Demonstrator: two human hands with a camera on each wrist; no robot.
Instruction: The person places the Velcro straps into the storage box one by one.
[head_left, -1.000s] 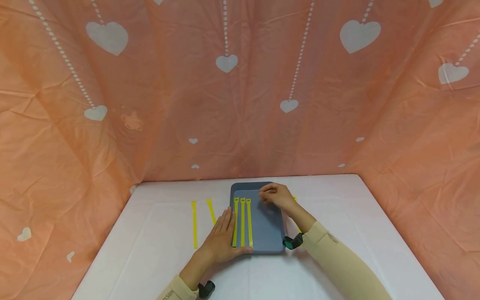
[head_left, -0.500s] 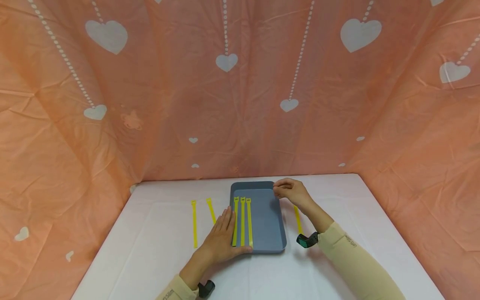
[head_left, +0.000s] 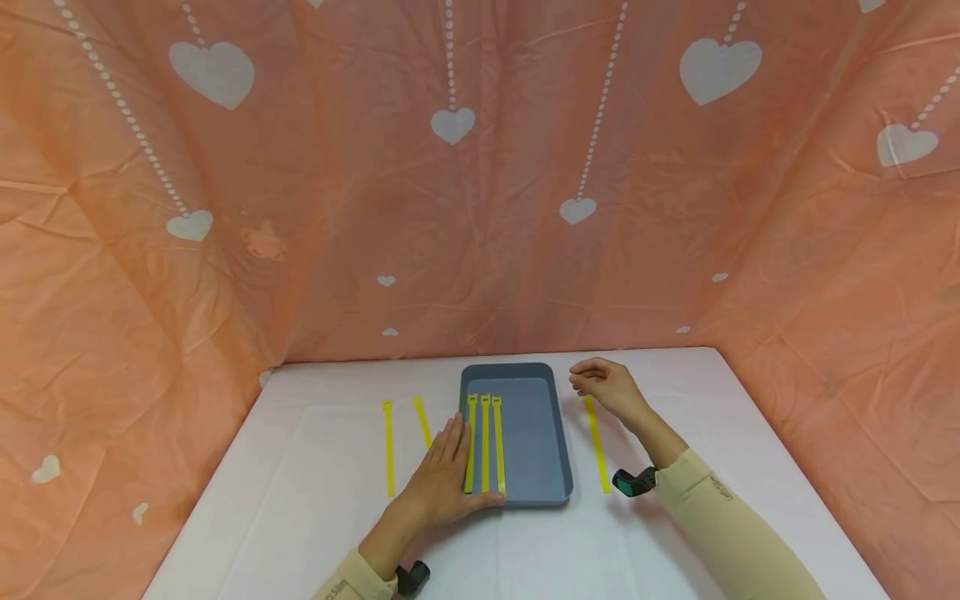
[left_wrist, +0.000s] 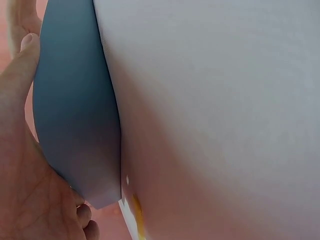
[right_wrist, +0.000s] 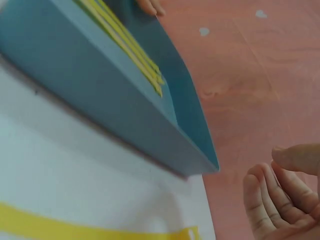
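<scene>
We noted the left hand (head_left: 442, 479) lying flat, fingers straight, against the near left corner of the blue tray (head_left: 532, 442), which held three yellow ties (head_left: 484, 443). The right hand (head_left: 607, 387) hovered loosely curled and empty over the far end of a yellow tie (head_left: 597, 443) on the table, just right of the tray.

We can read no text with certainty. Small dark print stands on the right sleeve (head_left: 720, 490) and on the left sleeve (head_left: 339, 588), at about 5 and 7 o'clock of the tray (head_left: 558, 433), too small to make out.

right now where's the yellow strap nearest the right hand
In the head view it lies flat on the white table, just right of the blue tray, with the right hand hovering at its far end: yellow strap.
</scene>
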